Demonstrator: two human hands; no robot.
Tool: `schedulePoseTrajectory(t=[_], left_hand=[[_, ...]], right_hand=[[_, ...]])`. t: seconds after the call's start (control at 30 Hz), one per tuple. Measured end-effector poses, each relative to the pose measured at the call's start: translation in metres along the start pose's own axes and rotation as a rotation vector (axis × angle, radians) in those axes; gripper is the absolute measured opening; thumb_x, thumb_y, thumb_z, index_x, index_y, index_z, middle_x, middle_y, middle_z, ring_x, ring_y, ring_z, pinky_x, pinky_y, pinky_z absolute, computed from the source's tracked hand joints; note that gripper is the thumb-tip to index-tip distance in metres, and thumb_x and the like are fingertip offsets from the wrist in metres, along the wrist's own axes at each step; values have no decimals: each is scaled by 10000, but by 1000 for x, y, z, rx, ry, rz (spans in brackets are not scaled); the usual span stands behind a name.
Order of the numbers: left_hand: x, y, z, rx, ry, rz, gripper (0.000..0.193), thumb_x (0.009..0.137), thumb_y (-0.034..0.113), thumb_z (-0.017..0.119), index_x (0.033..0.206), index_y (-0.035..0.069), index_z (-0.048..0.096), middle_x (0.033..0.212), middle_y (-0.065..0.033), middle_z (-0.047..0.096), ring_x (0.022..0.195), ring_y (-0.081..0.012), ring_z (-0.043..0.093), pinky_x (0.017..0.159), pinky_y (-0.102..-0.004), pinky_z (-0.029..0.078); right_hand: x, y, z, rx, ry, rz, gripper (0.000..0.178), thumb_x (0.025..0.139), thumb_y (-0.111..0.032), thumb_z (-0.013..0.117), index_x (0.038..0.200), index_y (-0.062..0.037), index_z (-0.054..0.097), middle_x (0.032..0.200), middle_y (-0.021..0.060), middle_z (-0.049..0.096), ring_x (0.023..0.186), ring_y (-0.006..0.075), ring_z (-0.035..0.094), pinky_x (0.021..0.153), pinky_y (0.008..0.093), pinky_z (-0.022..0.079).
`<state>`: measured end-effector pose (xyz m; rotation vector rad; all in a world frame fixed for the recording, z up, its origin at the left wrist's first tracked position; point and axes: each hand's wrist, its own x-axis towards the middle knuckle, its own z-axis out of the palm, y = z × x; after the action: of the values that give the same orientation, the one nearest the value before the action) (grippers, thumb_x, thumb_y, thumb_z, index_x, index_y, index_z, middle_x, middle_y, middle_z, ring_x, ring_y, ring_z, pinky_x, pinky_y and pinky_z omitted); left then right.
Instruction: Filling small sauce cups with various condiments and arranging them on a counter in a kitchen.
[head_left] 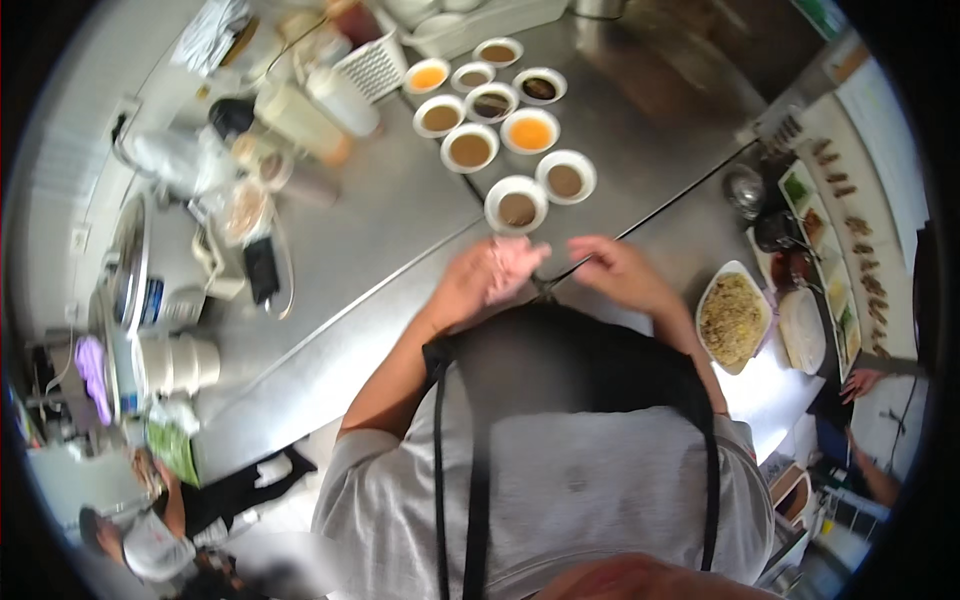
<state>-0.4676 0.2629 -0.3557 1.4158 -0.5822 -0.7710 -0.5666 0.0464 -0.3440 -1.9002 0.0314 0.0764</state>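
My left hand [468, 274] is closed around a soft-looking pink mass [515, 262], blurred, whose kind I cannot make out. A short gap away, my right hand [618, 272] hovers over the steel counter with its fingers apart, holding nothing that I can see. Just beyond my left hand stands a white bowl of brown sauce [516, 208], with another brown-filled bowl [565, 178] beside it. Farther back, several more white bowls cluster together, some with orange liquid [530, 132], others with brown [469, 149] or dark liquid [539, 87].
On the right, a white dish of fried rice [732, 318] sits near trays of toppings [815, 225]. Squeeze bottles [343, 101], a white basket [375, 66], a black device [262, 270] and stacked white tubs [177, 362] stand left. Another person [155, 545] is at lower left; a co-worker's hand [862, 383] shows right.
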Motion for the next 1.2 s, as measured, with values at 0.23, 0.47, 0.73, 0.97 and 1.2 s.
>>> schedulePoseTrajectory(t=[0.23,0.47,0.73,0.97,1.2], left_hand=[[34,-23,19,357,-287,208,351,825,246,392,1072,-2,421,1015,-145,459,933,-221,441,818,-313,337],[62,-19,-17,886,220,328,768,525,336,703,1125,11,350,1100,-192,377,1027,-336,348,862,-396,291],[89,-35,-15,1092,168,193,920,479,324,728,1211,45,247,1201,-176,304,1094,-336,297,891,-409,264],[84,-34,-15,1026,98,251,874,482,263,725,1197,54,268,1167,-170,343,1057,-337,326,875,-427,263],[66,-40,-8,1066,54,166,917,462,305,743,1204,52,269,1185,-159,331,1078,-326,314,886,-416,246]], right_hand=[[-17,5,-10,-358,-38,-57,220,666,-202,544,803,-29,540,711,149,544,643,265,522,573,332,404],[-46,-12,-40,-615,141,219,237,703,-278,499,664,-51,555,650,113,555,640,275,540,557,351,413],[-10,-13,-39,-906,206,361,235,672,-319,507,660,-91,561,654,92,551,634,264,544,552,355,420],[-9,38,-22,-841,254,516,228,621,-279,537,728,-82,580,746,118,575,746,289,557,654,374,444],[-8,31,-18,-798,194,459,190,648,-254,518,705,-83,581,755,105,585,723,263,557,648,354,439]])
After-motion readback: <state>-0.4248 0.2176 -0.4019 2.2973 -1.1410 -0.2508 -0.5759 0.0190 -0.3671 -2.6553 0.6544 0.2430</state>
